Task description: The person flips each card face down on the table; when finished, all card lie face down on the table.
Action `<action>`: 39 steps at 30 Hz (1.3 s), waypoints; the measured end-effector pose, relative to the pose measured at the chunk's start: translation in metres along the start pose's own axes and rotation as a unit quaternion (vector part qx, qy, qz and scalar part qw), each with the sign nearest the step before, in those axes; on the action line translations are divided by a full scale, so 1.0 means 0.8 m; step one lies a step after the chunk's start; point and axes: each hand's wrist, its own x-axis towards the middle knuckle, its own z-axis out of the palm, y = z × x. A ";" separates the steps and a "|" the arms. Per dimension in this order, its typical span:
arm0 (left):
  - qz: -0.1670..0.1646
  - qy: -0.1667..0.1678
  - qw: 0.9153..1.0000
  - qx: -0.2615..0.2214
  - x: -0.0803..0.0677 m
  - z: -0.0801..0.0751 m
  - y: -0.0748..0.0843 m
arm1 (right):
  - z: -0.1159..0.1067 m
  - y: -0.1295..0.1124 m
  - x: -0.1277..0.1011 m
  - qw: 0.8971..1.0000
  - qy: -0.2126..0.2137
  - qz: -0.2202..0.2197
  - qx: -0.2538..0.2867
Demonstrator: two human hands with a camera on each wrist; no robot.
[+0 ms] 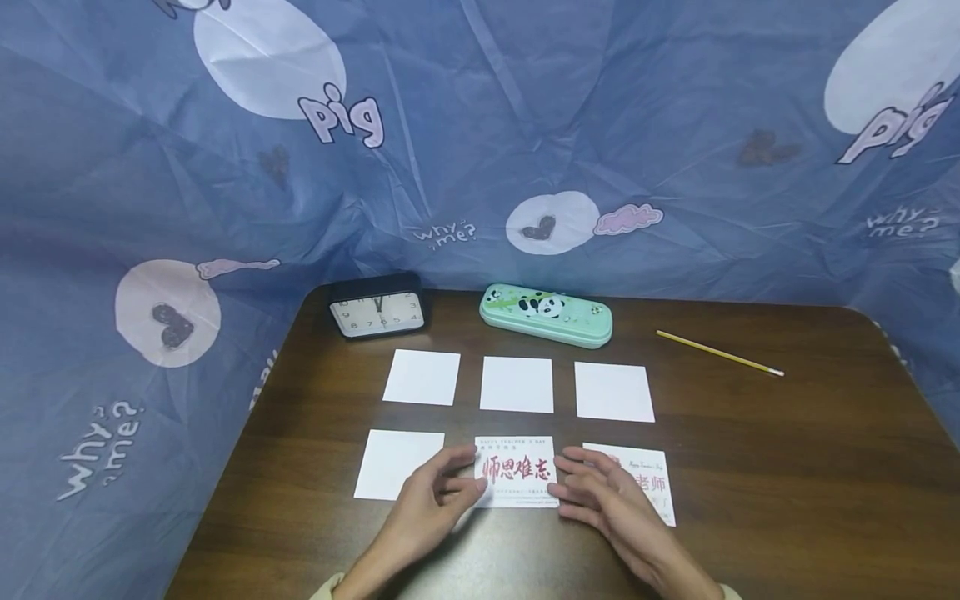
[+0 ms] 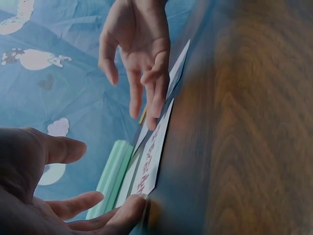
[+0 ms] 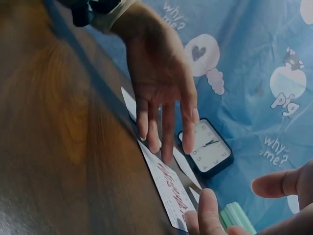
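Note:
A white card with red Chinese lettering (image 1: pixel 514 472) lies flat on the table in the middle of the near row. My left hand (image 1: pixel 433 502) is at the card's left edge, fingers extended and loosely bent. At its right edge is my right hand (image 1: pixel 617 510), its fingertips close to the card's side. Neither hand grips the card. Under the right hand, partly covered, lies a second printed card (image 1: pixel 660 486) with red characters. A blank white card (image 1: pixel 393 467) lies left of the left hand. In the right wrist view both hands face each other across the lettered card (image 3: pixel 168 191).
Behind the near row lie three blank cards, at left (image 1: pixel 422 377), middle (image 1: pixel 517 385) and right (image 1: pixel 615 392). Farther back stand a black clock (image 1: pixel 378 308) and a green panda pencil case (image 1: pixel 546 315). A yellow pencil (image 1: pixel 720 353) lies at right. Blue patterned cloth (image 1: pixel 450 150) hangs behind the table.

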 end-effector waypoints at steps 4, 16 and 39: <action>0.005 -0.005 1.000 0.016 0.000 0.001 0.001 | 0.002 -0.001 0.001 1.000 0.013 -0.005 -0.014; 0.010 0.005 1.000 0.026 -0.002 0.003 0.005 | 0.008 -0.002 -0.006 0.998 0.020 -0.026 -0.046; 0.038 0.019 0.996 0.075 -0.006 0.012 0.003 | 0.027 0.006 0.000 0.996 0.077 -0.028 -0.029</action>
